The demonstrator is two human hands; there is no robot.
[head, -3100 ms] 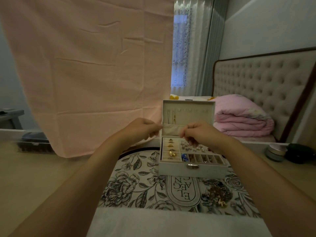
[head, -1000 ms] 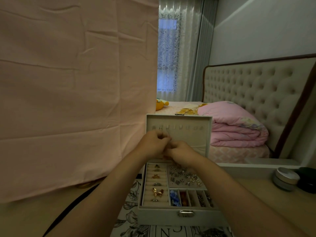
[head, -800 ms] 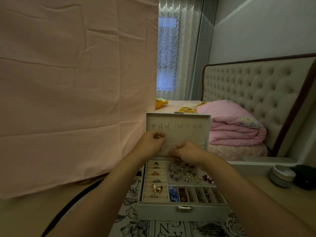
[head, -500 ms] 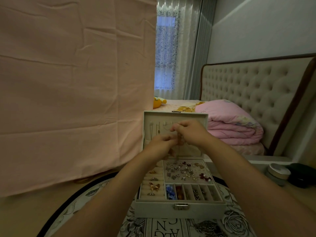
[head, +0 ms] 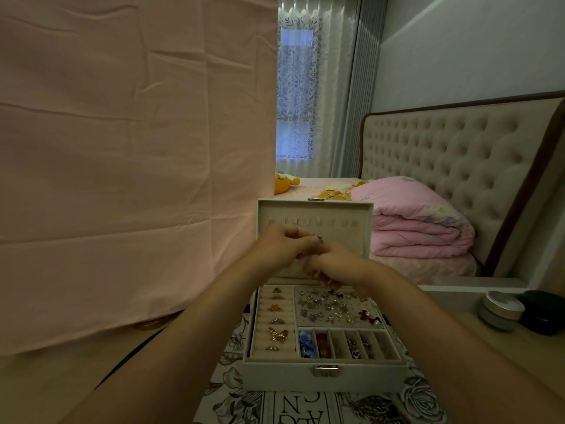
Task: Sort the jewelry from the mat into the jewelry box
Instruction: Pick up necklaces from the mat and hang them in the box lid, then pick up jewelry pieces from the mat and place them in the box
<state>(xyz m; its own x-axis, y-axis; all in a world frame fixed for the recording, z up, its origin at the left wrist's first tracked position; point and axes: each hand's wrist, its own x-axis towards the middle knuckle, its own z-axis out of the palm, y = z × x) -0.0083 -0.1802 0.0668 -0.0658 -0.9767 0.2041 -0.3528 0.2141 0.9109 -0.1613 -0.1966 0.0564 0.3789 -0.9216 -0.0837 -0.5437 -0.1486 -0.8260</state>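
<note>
The open grey jewelry box (head: pixel 324 376) stands on the flower-printed mat (head: pixel 241 402), its lid (head: pixel 351 209) upright with a row of hooks. Rings fill the left slots, small earrings the top right tray, and beads the narrow front slots. Both hands are raised in front of the lid. My left hand (head: pixel 282 246) pinches a small jewelry piece (head: pixel 319 238) at its fingertips. My right hand (head: pixel 337 267) is just below it, fingers curled down over something small and reddish that I cannot make out. A tangle of jewelry (head: pixel 371 408) lies on the mat right of the box front.
A pink cloth (head: pixel 128 166) hangs close on the left. Behind the box is a bed with a folded pink quilt (head: pixel 419 221) and a tufted headboard. A round silver tin (head: pixel 501 310) and a dark case (head: pixel 542 313) sit on the table at right.
My right hand has come down from the lid's hooks to just under my left hand. My left hand has risen slightly, with the small piece at its fingertips.
</note>
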